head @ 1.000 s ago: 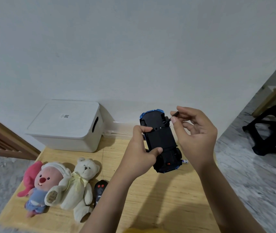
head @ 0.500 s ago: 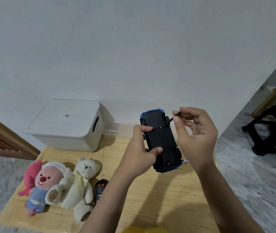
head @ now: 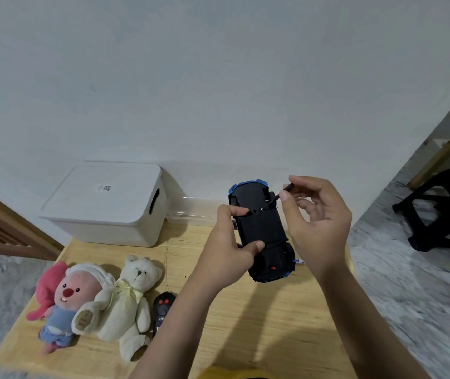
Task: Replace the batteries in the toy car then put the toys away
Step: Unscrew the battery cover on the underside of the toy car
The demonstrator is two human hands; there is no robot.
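Home: plush toys (head: 95, 302), wooden table (head: 245, 324)

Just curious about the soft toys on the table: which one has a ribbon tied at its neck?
The cream teddy bear, wearing a pale yellow bow. The pink-faced plush in blue clothes beside it has none.

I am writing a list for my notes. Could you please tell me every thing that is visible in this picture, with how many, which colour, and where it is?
toy car: 1, black underside with blue body, held up above the table, underside to the camera
screwdriver: 1, thin, black, tip at a screw on the car's underside
storage box: 1, white, lid on, back left of the table
pink plush: 1, pink with blue clothes, front left
teddy bear: 1, cream, beside the pink plush
remote control: 1, black with red buttons, right of the bear
table: 1, light wood
stool: 1, black, floor at right
left hand: 1, grips the car
right hand: 1, fingers pinch the screwdriver
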